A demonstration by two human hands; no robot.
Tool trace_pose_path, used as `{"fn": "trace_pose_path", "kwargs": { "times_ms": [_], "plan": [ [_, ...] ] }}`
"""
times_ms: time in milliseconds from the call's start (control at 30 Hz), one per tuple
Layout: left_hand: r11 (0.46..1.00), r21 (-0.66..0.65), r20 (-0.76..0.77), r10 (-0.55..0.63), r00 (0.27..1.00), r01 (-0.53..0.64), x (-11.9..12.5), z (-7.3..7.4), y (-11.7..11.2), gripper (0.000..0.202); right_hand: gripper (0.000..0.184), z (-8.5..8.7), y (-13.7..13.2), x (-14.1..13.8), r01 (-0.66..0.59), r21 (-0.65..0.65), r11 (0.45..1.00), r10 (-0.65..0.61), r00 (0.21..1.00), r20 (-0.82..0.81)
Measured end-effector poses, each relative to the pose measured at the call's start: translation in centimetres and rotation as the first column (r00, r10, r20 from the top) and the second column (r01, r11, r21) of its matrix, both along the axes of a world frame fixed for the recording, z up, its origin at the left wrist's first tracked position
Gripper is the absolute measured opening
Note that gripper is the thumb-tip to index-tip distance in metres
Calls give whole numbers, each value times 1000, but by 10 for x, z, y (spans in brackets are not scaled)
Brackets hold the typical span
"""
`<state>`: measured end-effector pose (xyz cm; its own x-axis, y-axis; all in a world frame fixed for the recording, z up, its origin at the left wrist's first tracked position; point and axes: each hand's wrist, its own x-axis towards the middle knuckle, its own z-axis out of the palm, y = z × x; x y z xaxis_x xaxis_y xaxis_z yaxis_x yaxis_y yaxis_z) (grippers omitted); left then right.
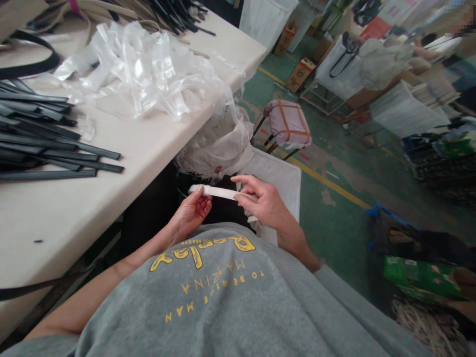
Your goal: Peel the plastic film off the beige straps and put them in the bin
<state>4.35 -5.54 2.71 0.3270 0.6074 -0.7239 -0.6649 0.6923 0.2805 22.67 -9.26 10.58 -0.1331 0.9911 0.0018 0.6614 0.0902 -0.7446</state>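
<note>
Long, pale cream counter (55,213) down the left side, from near left to far centre. Bears on its left part a fan of flat, narrow black strips (44,144), ends pointing right. Farther back, carries a crumpled heap of clear plastic sleeves (141,74), spilling towards the right edge. Holds at the far left a curved black band (33,62), and at the far end a second bundle of thin black rods (174,15). To the right, worn green-painted floor (334,218) with a yellow line; on it a stool with a taped pink cushion (288,124) and, farther off, a brown cardboard box (301,74).
</note>
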Motion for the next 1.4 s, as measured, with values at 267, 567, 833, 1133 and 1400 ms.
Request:
{"fn": "trace_pose_path", "kwargs": {
  "times_ms": [267,567,833,1133,1400],
  "plan": [
    [993,42,30,-109,994,108,2,5,-6,22,39,-4,11,-19,-23,-78,997,34,989,144],
    [978,90,-1,-189,982,188,5,7,-11,16,36,-5,6,-10,-24,-42,999,28,994,109],
    [997,53,-64,-53,997,56,-1,3,-1,16,32,2,-6,20,10,-28,1000,-7,996,88],
    [989,58,-34,-134,990,136,4,10,-3,19,35,-23,1,4,-131,207,970,153,984,-96],
    [981,46,-25,-188,982,189,3,9,0,17,19,-32,5,6,-272,368,889,341,930,-138]
  ]
}}
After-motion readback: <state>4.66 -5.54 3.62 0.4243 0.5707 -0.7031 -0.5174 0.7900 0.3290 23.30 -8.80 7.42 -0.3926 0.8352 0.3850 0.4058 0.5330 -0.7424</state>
